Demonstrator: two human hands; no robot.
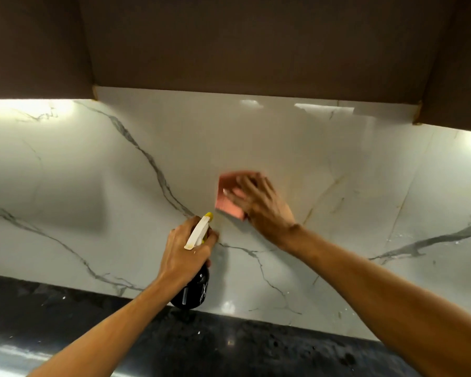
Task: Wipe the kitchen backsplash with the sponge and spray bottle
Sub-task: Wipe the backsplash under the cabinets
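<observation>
A white marble backsplash with grey veins fills the middle of the head view. My right hand presses a pink sponge flat against it with spread, straight fingers; both are blurred. Lower left of the sponge, my left hand grips the neck of a black spray bottle with a white trigger head and yellow nozzle. The nozzle points at the wall just below the sponge.
A dark speckled countertop runs along the bottom, meeting the backsplash. Dark brown upper cabinets hang overhead, with bright strip lighting under them at the far left and far right.
</observation>
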